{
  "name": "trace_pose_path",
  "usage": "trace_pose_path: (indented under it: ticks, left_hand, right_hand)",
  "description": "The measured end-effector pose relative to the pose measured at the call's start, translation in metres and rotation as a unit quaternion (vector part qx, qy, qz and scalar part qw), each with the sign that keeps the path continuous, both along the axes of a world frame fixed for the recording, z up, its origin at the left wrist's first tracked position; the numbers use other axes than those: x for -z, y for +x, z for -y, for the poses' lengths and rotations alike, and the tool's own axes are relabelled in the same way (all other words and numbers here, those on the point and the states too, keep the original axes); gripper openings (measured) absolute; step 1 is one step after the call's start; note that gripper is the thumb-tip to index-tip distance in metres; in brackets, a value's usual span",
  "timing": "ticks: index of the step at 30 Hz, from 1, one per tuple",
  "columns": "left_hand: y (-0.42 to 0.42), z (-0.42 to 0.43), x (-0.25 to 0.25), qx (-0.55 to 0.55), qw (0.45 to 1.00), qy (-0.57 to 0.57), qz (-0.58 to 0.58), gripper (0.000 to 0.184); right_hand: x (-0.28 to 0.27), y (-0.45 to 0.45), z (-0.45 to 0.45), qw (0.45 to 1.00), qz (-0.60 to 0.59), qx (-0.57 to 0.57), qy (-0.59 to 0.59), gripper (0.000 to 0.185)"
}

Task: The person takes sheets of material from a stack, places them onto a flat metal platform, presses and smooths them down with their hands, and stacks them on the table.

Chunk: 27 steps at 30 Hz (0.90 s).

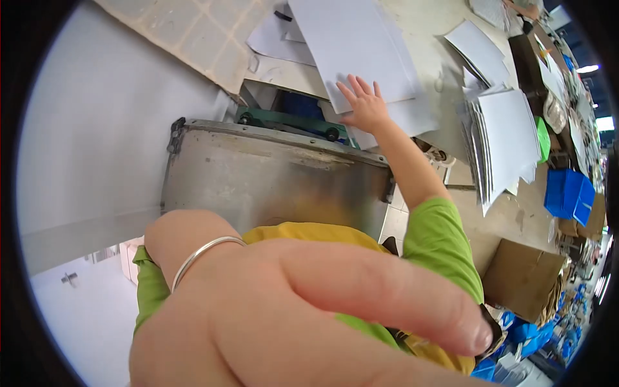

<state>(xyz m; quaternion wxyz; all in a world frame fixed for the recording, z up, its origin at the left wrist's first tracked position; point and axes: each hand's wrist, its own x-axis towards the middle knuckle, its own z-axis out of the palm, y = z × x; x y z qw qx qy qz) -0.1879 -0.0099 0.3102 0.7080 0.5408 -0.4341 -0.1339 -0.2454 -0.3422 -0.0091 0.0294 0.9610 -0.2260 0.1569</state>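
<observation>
My right hand rests on or just over a stack of large white sheets, its fingers spread and nothing gripped in them. More white sheets lie partly under that stack. Very near the camera, my left hand fills the lower part of the view, a silver bangle on its wrist. One of its digits stretches out to the right, apart from the rest of the hand. The other fingers run off the bottom edge, so whatever they touch is hidden.
A metal panel with a riveted edge stands right in front of my body, with a green bar behind it. Piled white sheets, a blue bin and a cardboard box are at the right. A stained board juts in upper left.
</observation>
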Motion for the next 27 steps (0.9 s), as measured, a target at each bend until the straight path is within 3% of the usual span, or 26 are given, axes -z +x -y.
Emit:
trace_pose_path:
  ticks: [3, 4, 7, 8, 11, 12, 15, 17, 18, 19, 21, 23, 27]
  left_hand:
    - [-0.002, 0.000, -0.003, -0.047, 0.998, 0.034, -0.032, 0.029]
    - [-0.002, 0.001, -0.004, -0.061, 0.996, 0.043, -0.045, 0.032]
    - [-0.002, -0.002, -0.006, -0.083, 0.992, 0.057, -0.079, 0.038]
    - [0.030, -0.008, 0.001, -0.074, 0.993, 0.048, -0.078, 0.036]
    - [0.028, -0.019, 0.009, -0.038, 0.997, 0.016, -0.071, 0.030]
    - [0.009, 0.005, 0.009, -0.027, 0.997, 0.004, -0.066, 0.028]
    - [0.023, -0.030, 0.015, -0.014, 0.999, -0.026, -0.045, 0.022]
    - [0.044, -0.016, 0.021, -0.016, 0.999, -0.037, -0.023, 0.018]
    - [0.034, -0.028, 0.023, -0.017, 0.999, -0.042, -0.013, 0.016]
    - [0.039, -0.022, 0.025, -0.017, 0.999, -0.046, -0.004, 0.014]
    - [0.039, -0.031, 0.028, -0.010, 0.998, -0.057, 0.014, 0.011]
    - [0.034, -0.068, 0.034, 0.002, 0.997, -0.072, 0.031, 0.008]
    - [0.070, -0.033, 0.042, 0.026, 0.992, -0.103, 0.061, 0.008]
  right_hand:
    - [0.022, 0.019, 0.009, 0.992, -0.049, 0.031, 0.116, 0.058]
    - [0.024, 0.020, 0.015, 0.992, -0.049, 0.026, 0.115, 0.058]
    - [0.025, 0.008, 0.034, 0.962, 0.002, -0.030, 0.272, 0.055]
    - [0.025, 0.008, 0.038, 0.963, -0.005, -0.027, 0.267, 0.055]
    - [0.018, 0.004, 0.054, 0.862, 0.027, 0.059, 0.503, 0.050]
    - [0.019, 0.000, 0.060, 0.866, 0.026, 0.063, 0.496, 0.050]
    - [0.028, 0.009, 0.069, 0.870, 0.074, 0.134, 0.468, 0.045]
    - [0.016, 0.011, 0.075, 0.949, -0.072, 0.223, 0.209, 0.045]
    - [0.006, 0.011, 0.068, 0.852, 0.183, 0.308, 0.382, 0.044]
    - [-0.014, 0.010, 0.054, 0.657, 0.414, 0.361, 0.516, 0.043]
    - [-0.009, 0.007, 0.074, 0.495, 0.660, 0.282, 0.491, 0.051]
    - [-0.034, -0.008, 0.084, 0.419, 0.728, 0.269, 0.472, 0.053]
    - [-0.121, -0.035, 0.063, 0.510, 0.763, 0.167, 0.360, 0.049]
